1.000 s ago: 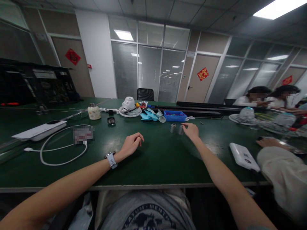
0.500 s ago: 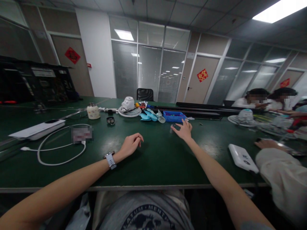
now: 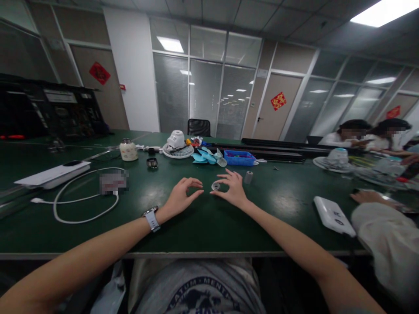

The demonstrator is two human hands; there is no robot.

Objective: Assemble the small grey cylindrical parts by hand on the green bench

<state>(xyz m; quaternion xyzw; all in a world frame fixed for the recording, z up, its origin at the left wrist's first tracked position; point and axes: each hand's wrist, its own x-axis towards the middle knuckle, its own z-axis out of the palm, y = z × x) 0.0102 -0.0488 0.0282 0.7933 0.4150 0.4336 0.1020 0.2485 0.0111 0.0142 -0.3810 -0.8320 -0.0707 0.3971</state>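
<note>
Over the green table [image 3: 203, 231], my right hand [image 3: 231, 188] has a small round grey part [image 3: 215, 186] between its thumb and fingertips, with the round face turned toward me. My left hand [image 3: 183, 195], with a watch [image 3: 151, 217] on the wrist, faces it with nothing in its grasp. Its fingers are curved and its thumb stands apart from them. Just beyond my right hand, a small grey metal cylinder [image 3: 248, 176] stands upright on the table.
Behind my hands are a blue tray [image 3: 239, 158], light-blue fan blades [image 3: 203, 156] and a white fan part [image 3: 177, 146]. To the left lie a white cable [image 3: 55, 209] and a floral jar [image 3: 128, 150]. A white power bank [image 3: 333, 216] and another person's sleeve [image 3: 386, 235] are at right.
My right hand has moved left and nearer from beside the cylinder, bringing the round part. The cylinder now stands farther right. My left hand's fingers have spread and turned toward the right hand.
</note>
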